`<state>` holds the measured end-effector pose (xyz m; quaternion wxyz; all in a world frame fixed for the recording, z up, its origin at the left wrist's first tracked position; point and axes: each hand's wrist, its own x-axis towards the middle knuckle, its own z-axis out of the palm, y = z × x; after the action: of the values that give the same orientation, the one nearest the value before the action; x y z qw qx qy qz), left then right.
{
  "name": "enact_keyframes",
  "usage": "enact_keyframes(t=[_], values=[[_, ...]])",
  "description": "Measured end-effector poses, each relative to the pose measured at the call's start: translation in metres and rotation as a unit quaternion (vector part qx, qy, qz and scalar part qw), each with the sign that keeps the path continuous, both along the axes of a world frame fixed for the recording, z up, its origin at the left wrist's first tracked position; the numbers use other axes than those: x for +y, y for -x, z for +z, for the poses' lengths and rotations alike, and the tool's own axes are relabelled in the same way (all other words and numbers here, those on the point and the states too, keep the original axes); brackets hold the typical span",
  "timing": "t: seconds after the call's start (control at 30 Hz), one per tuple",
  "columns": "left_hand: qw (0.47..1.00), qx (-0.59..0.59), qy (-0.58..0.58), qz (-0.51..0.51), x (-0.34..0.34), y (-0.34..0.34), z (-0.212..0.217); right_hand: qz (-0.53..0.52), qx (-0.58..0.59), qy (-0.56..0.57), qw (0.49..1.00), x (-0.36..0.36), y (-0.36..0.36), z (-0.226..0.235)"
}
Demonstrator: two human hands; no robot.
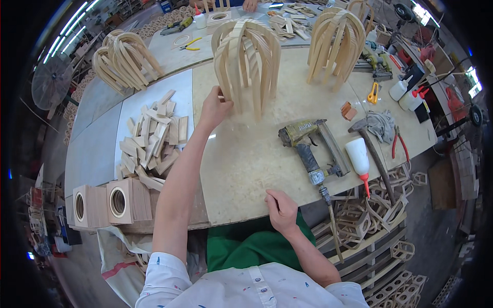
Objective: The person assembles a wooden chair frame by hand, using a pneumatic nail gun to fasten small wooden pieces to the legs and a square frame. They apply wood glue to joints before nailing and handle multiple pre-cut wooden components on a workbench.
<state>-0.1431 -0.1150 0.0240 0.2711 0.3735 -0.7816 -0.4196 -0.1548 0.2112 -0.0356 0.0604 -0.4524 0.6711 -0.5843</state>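
Nearest us is a patterned white shirt [257, 287], then the counter [236, 169], where a domed wooden-strip frame [233, 72] stands, long axis upright, just beyond the left hand [215, 109], the nearer one. We see that grip touching the frame's lower left leg, but cannot tell whether it pinches; the right hand [282, 211] curls closed by the counter's near edge. Farther right we find a white bottle [357, 155], contents hidden.

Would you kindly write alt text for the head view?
A person's left hand touches an arched wooden frame on a workbench; the right hand is curled near its edge. Nearby are wood pieces, a nail gun and a white bottle.
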Motion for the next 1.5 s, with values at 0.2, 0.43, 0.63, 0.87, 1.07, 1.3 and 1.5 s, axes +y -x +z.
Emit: enact_keyframes(t=[0.2,0.43,0.63,0.87,1.07,1.3,1.5], values=[[1.000,0.015,-0.008,0.012,0.039,-0.038,-0.003,0.004,-0.139,-0.032,0.990,-0.011,0.015,0.024],[0.999,0.039,0.021,0.029,0.060,-0.066,-0.007,0.012,-0.091,-0.018,0.996,-0.142,0.136,0.128],[0.986,0.145,-0.067,0.051,0.140,-0.134,-0.007,0.095,-0.039,-0.169,0.980,-0.188,0.179,0.157],[0.935,0.182,-0.282,0.111,0.255,-0.250,-0.016,0.030,0.071,-0.231,0.970,-0.205,0.177,0.158],[0.935,0.147,-0.299,0.122,0.303,-0.293,-0.030,0.034,0.106,-0.181,0.977,-0.204,0.189,0.145],[0.984,-0.010,0.147,0.102,0.200,-0.284,0.049,-0.064,-0.082,-0.032,0.994,-0.165,0.171,0.137],[0.918,-0.211,0.325,0.086,0.030,-0.277,0.079,0.132,-0.210,-0.079,0.966,-0.096,0.043,0.082]])
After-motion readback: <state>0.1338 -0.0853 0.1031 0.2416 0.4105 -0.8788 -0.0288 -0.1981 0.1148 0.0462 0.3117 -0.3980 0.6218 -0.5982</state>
